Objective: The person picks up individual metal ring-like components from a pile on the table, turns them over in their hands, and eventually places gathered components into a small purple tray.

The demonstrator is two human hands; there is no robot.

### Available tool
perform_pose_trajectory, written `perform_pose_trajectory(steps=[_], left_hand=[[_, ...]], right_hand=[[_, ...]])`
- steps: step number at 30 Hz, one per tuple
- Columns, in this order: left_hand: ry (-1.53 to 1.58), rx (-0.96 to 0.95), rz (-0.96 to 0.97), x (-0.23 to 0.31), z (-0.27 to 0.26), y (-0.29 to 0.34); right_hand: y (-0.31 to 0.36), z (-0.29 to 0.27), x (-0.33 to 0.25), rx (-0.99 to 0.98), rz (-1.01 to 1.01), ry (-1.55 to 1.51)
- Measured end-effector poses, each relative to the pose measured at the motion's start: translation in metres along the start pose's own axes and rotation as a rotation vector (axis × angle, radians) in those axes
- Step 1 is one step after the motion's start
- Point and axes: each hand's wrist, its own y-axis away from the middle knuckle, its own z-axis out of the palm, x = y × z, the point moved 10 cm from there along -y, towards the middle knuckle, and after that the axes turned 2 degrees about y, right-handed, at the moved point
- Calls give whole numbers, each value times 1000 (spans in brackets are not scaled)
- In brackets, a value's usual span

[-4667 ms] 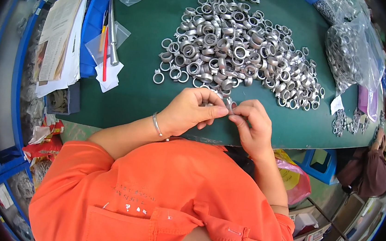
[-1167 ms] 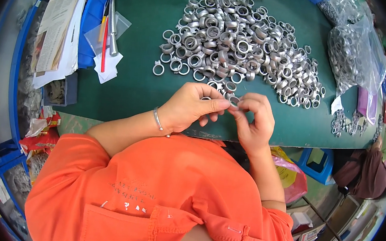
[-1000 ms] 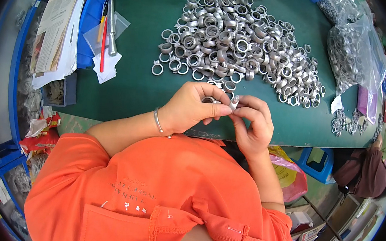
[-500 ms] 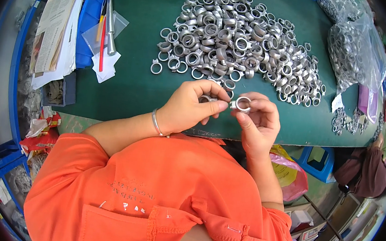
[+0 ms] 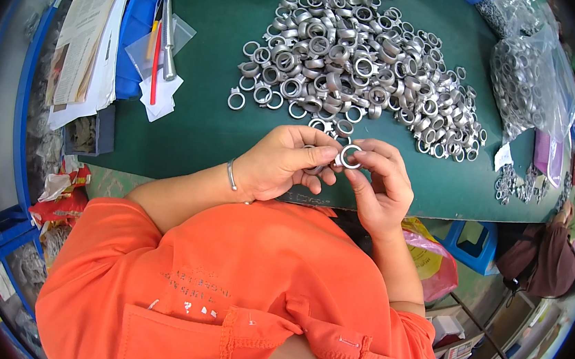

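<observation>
In front of my chest, just over the table's near edge, my right hand (image 5: 385, 182) pinches a silver metal ring (image 5: 342, 158) with a small side lug. The fingertips of my left hand (image 5: 288, 160) meet that ring at its lug side. A second metal ring (image 5: 312, 170) sits within the curled fingers of my left hand, mostly hidden by them. Right beyond both hands spreads a large heap of similar metal rings (image 5: 341, 56), a few of them lying close to my left fingertips.
The green table (image 5: 191, 101) carries a blue tray (image 5: 130, 60) with papers, a red pen (image 5: 155, 73) and a metal rod (image 5: 169, 43) at left. Clear bags of rings (image 5: 518, 84) stand at right. Below them is a blue stool (image 5: 469, 245); a person in brown (image 5: 550, 257) is nearby.
My right hand has brought its ring slightly left, against my left fingertips. The fingers of my left hand have shifted around the ring they hold.
</observation>
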Motion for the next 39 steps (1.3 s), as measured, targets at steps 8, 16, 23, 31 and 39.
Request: perform_pose_trajectory(steps=[8,16,23,31,39], left_hand=[[-16,-31,25,7,7,1],[-74,9,25,2,-1,-3],[-82,40,-154,-16,-6,3],[-171,162,-40,5,-15,4],[-579,166,247,35,5,7]], right_hand=[[6,2,13,10,124,-122],[7,-2,11,16,121,46],[-8,10,-13,10,-77,362],[-8,8,39,-49,291,133],[-6,12,12,-70,95,6]])
